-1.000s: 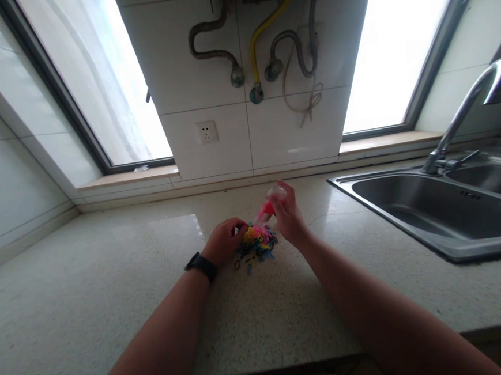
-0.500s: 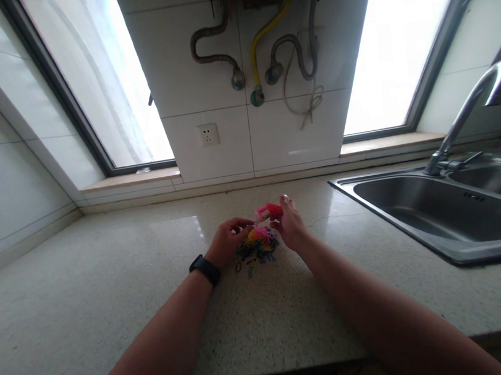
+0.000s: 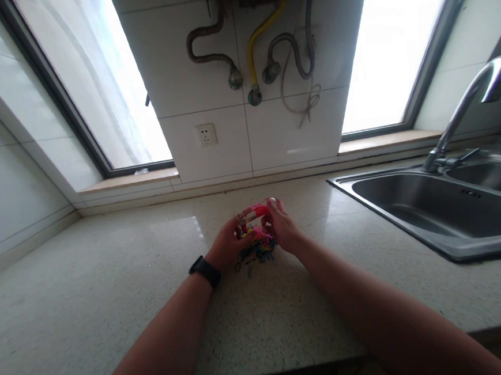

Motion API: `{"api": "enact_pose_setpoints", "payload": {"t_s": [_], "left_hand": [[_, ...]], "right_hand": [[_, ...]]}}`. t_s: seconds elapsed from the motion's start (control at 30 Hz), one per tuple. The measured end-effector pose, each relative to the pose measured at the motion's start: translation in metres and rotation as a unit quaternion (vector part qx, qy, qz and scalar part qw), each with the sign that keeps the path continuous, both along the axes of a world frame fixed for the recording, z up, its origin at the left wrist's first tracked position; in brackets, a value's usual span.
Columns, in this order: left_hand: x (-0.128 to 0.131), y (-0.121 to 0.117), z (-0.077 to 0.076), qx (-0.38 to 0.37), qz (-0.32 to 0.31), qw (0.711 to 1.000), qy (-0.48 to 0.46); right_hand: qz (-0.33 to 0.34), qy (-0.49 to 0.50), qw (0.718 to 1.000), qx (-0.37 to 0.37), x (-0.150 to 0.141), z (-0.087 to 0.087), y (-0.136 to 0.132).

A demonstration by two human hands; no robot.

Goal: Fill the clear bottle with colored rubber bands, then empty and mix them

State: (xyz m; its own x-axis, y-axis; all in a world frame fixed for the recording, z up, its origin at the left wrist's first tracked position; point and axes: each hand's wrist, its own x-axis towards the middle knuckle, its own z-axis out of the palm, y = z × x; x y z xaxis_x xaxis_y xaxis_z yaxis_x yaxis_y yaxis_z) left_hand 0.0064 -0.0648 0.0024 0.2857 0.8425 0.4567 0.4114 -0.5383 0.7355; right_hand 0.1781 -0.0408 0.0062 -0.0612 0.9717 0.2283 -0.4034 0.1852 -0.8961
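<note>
A small clear bottle with pink contents lies sideways in the air between both hands, just above a heap of tiny coloured rubber bands on the speckled stone counter. My right hand grips the bottle's right end. My left hand, with a black watch on its wrist, pinches at the bottle's left end. Both hands hide part of the heap.
A steel sink with a curved tap is set into the counter at the right. Behind the hands a tiled wall carries a socket and hanging hoses. Windows stand on both sides.
My right hand has tipped the bottle from upright to sideways and brought it left and down. My left hand has risen from the heap to meet the bottle's open end.
</note>
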Motion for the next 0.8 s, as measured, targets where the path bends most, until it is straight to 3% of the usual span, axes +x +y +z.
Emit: {"api": "enact_pose_setpoints", "payload": {"t_s": [0.27,0.8], "left_hand": [[-0.003,-0.001,0.005,-0.010,-0.031,0.999,0.043],[-0.013,0.008,0.005,0.071,0.011,0.993,0.097]], "right_hand": [[0.032,-0.043,0.998,0.016,-0.004,-0.005,-0.002],[-0.072,-0.015,0.997,0.017,0.002,-0.003,0.008]]}}
